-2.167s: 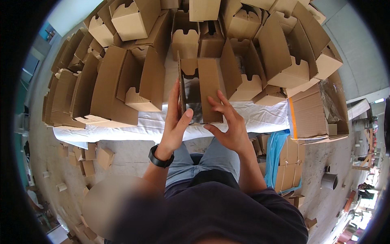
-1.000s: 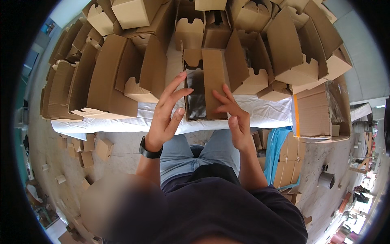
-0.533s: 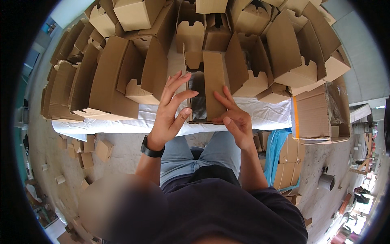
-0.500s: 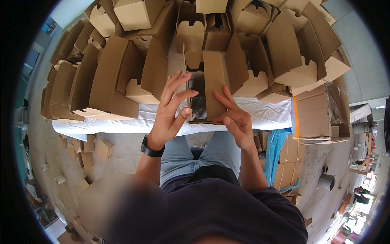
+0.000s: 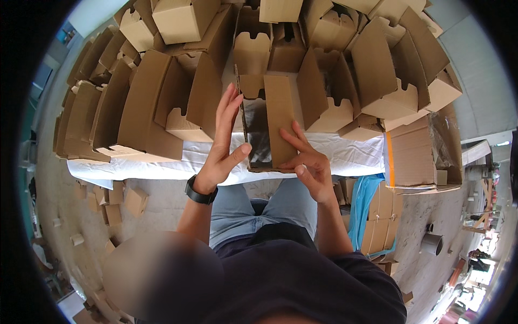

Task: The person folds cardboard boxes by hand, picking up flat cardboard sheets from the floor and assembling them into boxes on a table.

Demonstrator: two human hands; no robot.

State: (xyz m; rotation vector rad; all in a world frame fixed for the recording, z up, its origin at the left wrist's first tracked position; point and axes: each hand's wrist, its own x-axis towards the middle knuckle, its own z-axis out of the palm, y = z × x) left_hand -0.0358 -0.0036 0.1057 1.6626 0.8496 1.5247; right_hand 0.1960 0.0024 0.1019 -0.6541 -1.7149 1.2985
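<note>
An open brown cardboard box (image 5: 281, 119) stands on the white cloth in front of me, its long right panel leaning outward. Dark, shiny plastic (image 5: 259, 135) shows inside it. My left hand (image 5: 222, 148), with a black band on the wrist, is upright along the outside of the box's left wall. Its fingers are straight and the thumb reaches toward the near corner. My right hand (image 5: 310, 168) rests spread on the right panel, with its lower fingers at the near edge. Neither hand visibly grips the box.
Open cardboard boxes stand on both sides, such as one at left (image 5: 189, 116) and one at right (image 5: 329, 102). White cloth (image 5: 205, 154) covers the table. At right are a larger carton (image 5: 413, 154) and blue plastic (image 5: 362, 208). Small boxes (image 5: 137, 201) lie on the floor at left.
My left hand's fingers have straightened and moved from over the box's opening to outside its left wall. The box has shifted slightly left and nearer; my right hand stays on its panel.
</note>
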